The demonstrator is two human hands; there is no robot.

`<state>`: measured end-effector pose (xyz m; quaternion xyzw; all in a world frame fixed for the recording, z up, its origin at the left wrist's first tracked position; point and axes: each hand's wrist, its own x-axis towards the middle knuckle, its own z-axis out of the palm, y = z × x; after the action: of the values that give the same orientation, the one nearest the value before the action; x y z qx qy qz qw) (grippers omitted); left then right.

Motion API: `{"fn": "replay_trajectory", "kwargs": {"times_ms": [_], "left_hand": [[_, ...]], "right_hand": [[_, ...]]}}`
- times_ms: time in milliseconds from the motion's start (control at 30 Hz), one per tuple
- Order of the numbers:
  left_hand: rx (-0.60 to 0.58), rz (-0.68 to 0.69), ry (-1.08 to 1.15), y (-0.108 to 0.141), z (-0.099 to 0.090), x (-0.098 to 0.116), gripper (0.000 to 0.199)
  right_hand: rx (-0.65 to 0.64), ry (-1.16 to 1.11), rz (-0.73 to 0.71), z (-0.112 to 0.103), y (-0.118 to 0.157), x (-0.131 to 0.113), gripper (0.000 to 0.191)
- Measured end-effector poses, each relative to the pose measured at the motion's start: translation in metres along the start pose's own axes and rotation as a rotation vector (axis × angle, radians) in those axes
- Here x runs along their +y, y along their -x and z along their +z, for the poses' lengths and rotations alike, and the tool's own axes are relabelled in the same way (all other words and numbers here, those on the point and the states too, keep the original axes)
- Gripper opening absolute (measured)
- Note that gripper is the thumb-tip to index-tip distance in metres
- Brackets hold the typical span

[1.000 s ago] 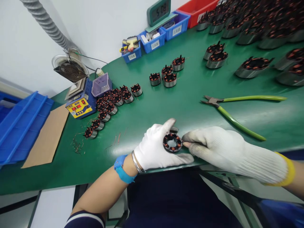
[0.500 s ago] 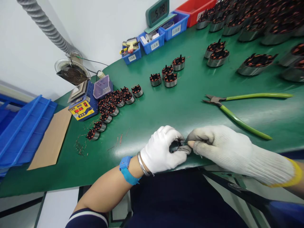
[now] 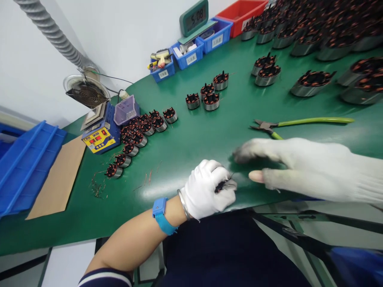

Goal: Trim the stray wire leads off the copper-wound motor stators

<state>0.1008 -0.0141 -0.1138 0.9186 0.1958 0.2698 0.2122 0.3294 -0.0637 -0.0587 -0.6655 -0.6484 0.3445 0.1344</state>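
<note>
Near the bench's front edge, my gloved left hand (image 3: 209, 189) is wrapped round a motor stator (image 3: 220, 186), of which only a dark part shows between the fingers. A thin wire end sticks out by the fingertips. To the right, my gloved right hand (image 3: 287, 165) is off the stator, thumb and fingers spread with nothing between them; its bare thumb tip shows and the fingertips are slightly blurred. Just beyond it lie green-handled cutting pliers (image 3: 266, 126), jaws apart, the lower handle mostly hidden behind this hand.
Finished-looking stators (image 3: 139, 139) cluster at left beside a blue-and-yellow soldering unit (image 3: 100, 137). More stators (image 3: 211, 101) stand mid-bench, with many at the far right. Blue bins (image 3: 191, 59) and a clock (image 3: 194, 18) line the wall. Wire scraps (image 3: 150, 176) lie on the green bench.
My right hand has let go at the stator, opened and moved right and up towards the pliers. My left hand keeps the stator and has turned slightly. The view has shifted a little.
</note>
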Motion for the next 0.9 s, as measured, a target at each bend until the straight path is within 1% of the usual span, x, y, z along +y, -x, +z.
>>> {"fn": "replay_trajectory", "kwargs": {"times_ms": [33,67,133,167,233,300,367,433,600,700,767,900], "left_hand": [[0.004,0.013,0.000,0.000,0.000,0.000,0.010],[0.012,0.025,-0.001,0.000,0.000,0.000,0.009],[0.031,0.032,-0.003,0.000,0.000,0.000,0.007],[0.038,0.024,-0.006,0.000,0.001,-0.001,0.005],[0.039,-0.005,-0.001,0.000,0.002,-0.001,0.005],[0.021,-0.029,0.020,0.001,0.002,-0.001,0.008],[0.008,-0.048,0.045,0.000,0.001,0.000,0.012],[0.006,-0.074,0.074,0.000,-0.001,0.001,0.016],[0.032,-0.118,0.177,-0.003,-0.006,0.006,0.024],[0.027,-0.130,0.208,-0.004,-0.008,0.008,0.025],[0.030,-0.137,0.210,-0.003,-0.008,0.008,0.025],[0.020,-0.152,0.214,-0.002,-0.008,0.008,0.026]], "right_hand": [[0.015,0.007,0.043,-0.003,-0.003,-0.001,0.054],[-0.026,0.012,0.073,-0.004,-0.007,-0.004,0.055],[-0.221,-0.010,0.098,-0.004,-0.014,-0.012,0.044],[-0.316,-0.064,0.102,-0.001,-0.018,-0.017,0.041],[-0.439,-0.265,0.127,0.005,-0.023,-0.024,0.040],[-0.493,-0.490,0.176,0.012,-0.026,-0.027,0.042],[-0.517,-0.610,0.196,0.017,-0.026,-0.027,0.042],[-0.489,-0.624,0.198,0.021,-0.024,-0.025,0.039],[-0.288,-0.556,0.203,0.031,-0.016,-0.022,0.033],[-0.204,-0.490,0.182,0.034,-0.012,-0.022,0.033],[-0.182,-0.433,0.181,0.036,-0.009,-0.023,0.032],[-0.182,-0.352,0.208,0.036,-0.006,-0.026,0.027]]}}
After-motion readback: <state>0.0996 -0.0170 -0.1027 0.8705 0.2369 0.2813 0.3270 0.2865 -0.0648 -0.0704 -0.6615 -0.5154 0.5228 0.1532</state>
